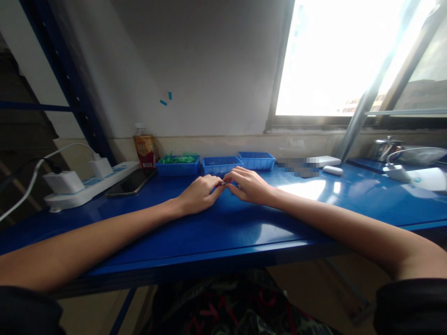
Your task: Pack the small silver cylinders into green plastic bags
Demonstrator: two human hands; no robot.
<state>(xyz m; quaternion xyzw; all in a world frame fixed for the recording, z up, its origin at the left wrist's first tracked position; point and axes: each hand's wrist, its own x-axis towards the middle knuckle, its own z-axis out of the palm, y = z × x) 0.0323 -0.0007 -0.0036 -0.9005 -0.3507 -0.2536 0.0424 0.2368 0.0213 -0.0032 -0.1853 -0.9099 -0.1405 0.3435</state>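
Observation:
My left hand [199, 194] and my right hand [248, 185] rest on the blue table [223, 228], fingertips meeting in the middle. Both are curled into a pinch around a tiny pale piece [223, 184] that is too small to name. Just beyond the hands stand three blue trays: the left tray [178, 167] holds several green parts, while the contents of the middle tray [221, 164] and the right tray [256, 161] are hidden by their walls.
A white power strip [84, 186] with chargers and a dark phone [132, 182] lie at left, beside a red bottle [144, 150]. White devices [324, 161] and a metal pot [384, 149] sit at right under the window.

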